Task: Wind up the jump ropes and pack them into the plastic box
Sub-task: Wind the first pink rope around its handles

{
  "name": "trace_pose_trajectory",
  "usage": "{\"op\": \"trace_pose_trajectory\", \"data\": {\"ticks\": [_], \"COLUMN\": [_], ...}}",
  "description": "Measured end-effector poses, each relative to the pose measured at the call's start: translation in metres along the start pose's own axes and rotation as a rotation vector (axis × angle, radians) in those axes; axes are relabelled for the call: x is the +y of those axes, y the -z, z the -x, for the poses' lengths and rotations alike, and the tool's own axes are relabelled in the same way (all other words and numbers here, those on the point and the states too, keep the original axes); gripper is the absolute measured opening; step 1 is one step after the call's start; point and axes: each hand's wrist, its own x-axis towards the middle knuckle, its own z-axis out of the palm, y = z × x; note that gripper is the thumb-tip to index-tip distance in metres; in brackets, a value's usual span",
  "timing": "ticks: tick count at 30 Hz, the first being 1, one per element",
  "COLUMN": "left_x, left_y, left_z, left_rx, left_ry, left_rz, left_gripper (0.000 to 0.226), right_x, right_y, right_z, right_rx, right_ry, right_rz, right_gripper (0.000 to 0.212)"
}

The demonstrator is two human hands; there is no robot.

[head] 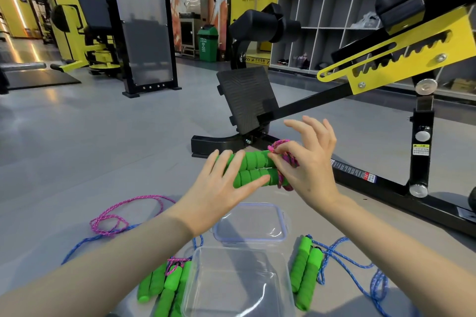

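Above the floor I hold two green foam handles [253, 167] side by side. My left hand [221, 188] grips them, fingers on top and thumb underneath. At their right end a pink rope [289, 159] is wound around them, and the thumb and forefinger of my right hand [309, 167] pinch a loop of it, with the other fingers spread. The clear plastic box [231, 251] stands open on the floor below, with nothing in it. Its lid [251, 222] lies just behind it.
Right of the box lies a jump rope with green handles [305, 270] and a loose blue cord [360, 267]. On the left lie several more green handles [167, 288] with pink [116, 216] and blue cord trailing. A black and yellow gym bench [360, 100] stands close ahead.
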Motion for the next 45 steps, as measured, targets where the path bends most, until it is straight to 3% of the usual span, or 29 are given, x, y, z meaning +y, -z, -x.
{"op": "trace_pose_trajectory", "data": {"ticks": [8, 15, 18, 22, 27, 31, 38, 45], "left_x": [-0.005, -0.001, 0.002, 0.008, 0.005, -0.004, -0.003, -0.006], "left_y": [0.000, 0.000, 0.004, 0.009, 0.008, 0.008, 0.011, 0.009], "left_z": [-0.005, -0.008, -0.007, -0.006, -0.005, -0.003, 0.001, 0.001], "left_rx": [-0.028, -0.013, -0.049, -0.071, -0.059, -0.070, -0.122, -0.103], "left_ry": [0.035, 0.046, 0.032, 0.045, 0.055, 0.054, 0.003, -0.016], "left_rz": [-0.016, 0.002, 0.028, 0.058, 0.074, 0.047, 0.012, 0.003], "left_gripper": [0.074, 0.069, 0.069, 0.067, 0.079, 0.065, 0.076, 0.075], "right_x": [-0.001, -0.005, -0.007, -0.005, 0.002, 0.011, 0.031, 0.037], "right_y": [-0.001, -0.006, -0.012, -0.017, -0.015, -0.005, -0.001, 0.003], "right_z": [0.007, 0.004, 0.008, 0.015, 0.015, 0.013, -0.012, -0.024], "right_rx": [0.002, -0.001, 0.001, -0.010, -0.031, -0.180, -0.481, -0.563], "right_ry": [-0.192, -0.266, -0.268, -0.168, 0.093, 0.221, 0.187, 0.239], "right_rz": [0.017, 0.112, 0.043, -0.030, 0.063, 0.070, -0.016, 0.017], "right_gripper": [0.018, 0.021, 0.013, 0.005, 0.005, 0.021, 0.023, 0.024]}}
